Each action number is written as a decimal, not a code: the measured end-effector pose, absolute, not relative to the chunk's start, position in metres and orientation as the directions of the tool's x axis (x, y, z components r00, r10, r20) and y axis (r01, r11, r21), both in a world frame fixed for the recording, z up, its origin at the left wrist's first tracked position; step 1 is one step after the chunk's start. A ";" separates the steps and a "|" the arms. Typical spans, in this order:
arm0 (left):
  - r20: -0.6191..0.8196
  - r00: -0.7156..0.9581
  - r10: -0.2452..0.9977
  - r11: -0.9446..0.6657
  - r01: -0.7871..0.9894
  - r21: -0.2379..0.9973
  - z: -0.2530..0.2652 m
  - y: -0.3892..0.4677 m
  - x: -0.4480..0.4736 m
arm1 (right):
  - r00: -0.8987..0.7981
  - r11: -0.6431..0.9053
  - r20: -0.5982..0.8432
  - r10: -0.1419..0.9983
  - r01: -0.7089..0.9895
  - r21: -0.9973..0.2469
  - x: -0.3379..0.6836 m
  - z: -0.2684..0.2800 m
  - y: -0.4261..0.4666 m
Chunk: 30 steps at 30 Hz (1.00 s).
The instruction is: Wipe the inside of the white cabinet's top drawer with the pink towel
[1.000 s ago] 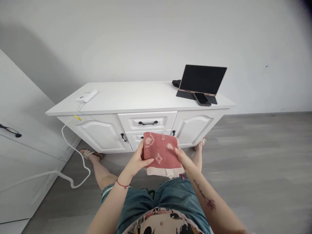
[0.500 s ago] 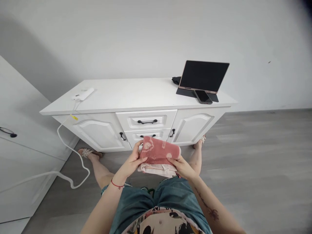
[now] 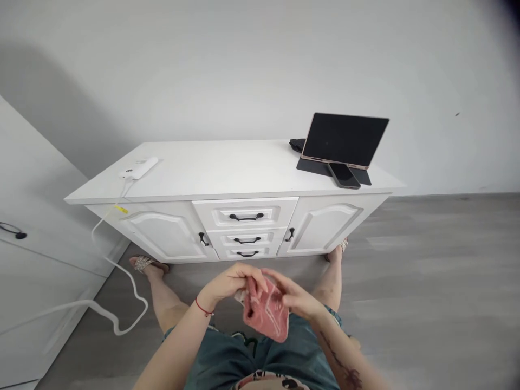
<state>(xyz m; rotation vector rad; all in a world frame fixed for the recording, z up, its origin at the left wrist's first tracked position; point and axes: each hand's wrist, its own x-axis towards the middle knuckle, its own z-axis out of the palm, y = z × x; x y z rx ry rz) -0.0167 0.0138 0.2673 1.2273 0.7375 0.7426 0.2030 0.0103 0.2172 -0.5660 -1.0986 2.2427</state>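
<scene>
A pink towel (image 3: 270, 317) with white markings hangs folded and bunched in front of my lap. My left hand (image 3: 235, 281) grips its upper left part, with the fingers curled over the cloth. At the upper right of the towel is my right hand (image 3: 294, 295), its thumb and fingers around the edge of the cloth. A bit of the towel's pale side shows below my left hand. The fold inside is partly hidden by my fingers.
Before me stands a white cabinet (image 3: 211, 168) with drawers and doors. On it are a tablet (image 3: 345, 140) on a stand, a phone (image 3: 344, 176), a dark item (image 3: 297, 144) and a white power strip (image 3: 139, 168). Its cable (image 3: 117, 271) trails left past a wardrobe (image 3: 40, 271).
The towel, spread flat between my hands before, is now bunched and hanging lower, turned toward me. My hands have come closer together. The view has tilted slightly, showing the lower drawer.
</scene>
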 end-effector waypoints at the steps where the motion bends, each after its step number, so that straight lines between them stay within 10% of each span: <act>1: -0.098 0.583 0.807 0.167 -0.066 0.984 0.268 0.017 -0.016 | -0.793 -0.514 -0.132 0.595 -0.249 -0.821 0.199 0.213 0.011; 8: -0.189 0.452 0.872 0.229 -0.035 0.973 0.253 0.050 -0.034 | -0.692 -0.657 -0.323 0.645 -0.287 -0.698 0.197 0.193 0.009; 13: -0.425 -0.073 0.902 0.332 -0.513 0.792 0.225 0.103 -0.049 | -0.555 -0.686 -0.423 0.716 -0.449 -0.572 0.208 0.196 0.001; 17: -0.626 -0.070 0.776 0.372 -0.751 0.545 0.217 0.146 -0.041 | -0.544 -0.687 -0.428 0.721 -0.485 -0.541 0.214 0.198 -0.003; 30: -0.437 -0.074 0.896 0.194 -0.821 0.536 0.191 0.126 -0.018 | -0.638 -0.753 -0.402 0.656 -0.522 -0.401 0.234 0.210 -0.003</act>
